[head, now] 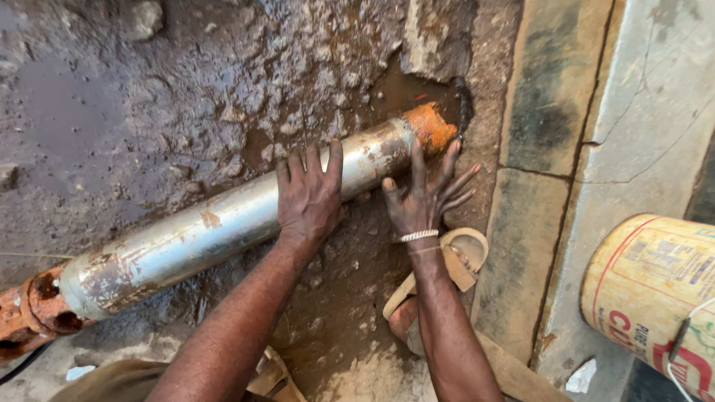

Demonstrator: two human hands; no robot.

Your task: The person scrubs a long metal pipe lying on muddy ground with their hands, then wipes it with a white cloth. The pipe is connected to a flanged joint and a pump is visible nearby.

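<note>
Pipe is the biggest thing here: long, shiny metal w/ rust spots. It lies on wet muddy ground and slants from bottom left up to the right. Both ends are rusty orange. The top end sits in a small brown puddle next to a stone curb. The bottom end is thick & lumpy.

Bucket comes next: yellow, lying on its side at the right edge, well apart from the pipe.

Left hand lies flat on the middle-right part of the pipe. Fingers are straight & close together, pressing down, not wrapped round it.

Right hand is just beside it, nearer the orange end. Fingers are spread wide open, tips touching the pipe, holding nothing. A white band is on that wrist.

Sandal, tan, lies in the mud under the right wrist.

Small stones dot the mud.
</note>
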